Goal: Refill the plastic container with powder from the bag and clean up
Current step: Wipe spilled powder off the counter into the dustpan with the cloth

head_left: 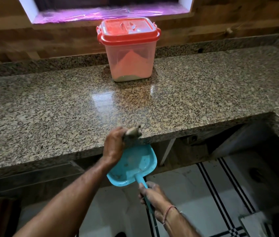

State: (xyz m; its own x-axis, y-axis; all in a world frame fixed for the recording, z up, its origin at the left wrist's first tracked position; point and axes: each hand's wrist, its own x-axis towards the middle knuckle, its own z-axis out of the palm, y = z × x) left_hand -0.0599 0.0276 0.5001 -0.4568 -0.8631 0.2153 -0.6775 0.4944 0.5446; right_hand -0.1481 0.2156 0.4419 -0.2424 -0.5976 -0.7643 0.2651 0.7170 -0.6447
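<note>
Right hand [152, 195] is closed around the handle of a blue dustpan [133, 165], held just under the front edge of the granite counter [50, 108]. Left hand [114, 144] grips a crumpled grey cloth [132, 132] at that edge, right above the pan. Far back on the counter, against the wall, stands the container [129, 50], its red lid [126, 28] on, with powder [126, 77] low inside.

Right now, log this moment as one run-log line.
phase: cleanup | left hand: wiping rag at countertop edge | right hand: holding blue dustpan below edge | container: lid closed
</note>
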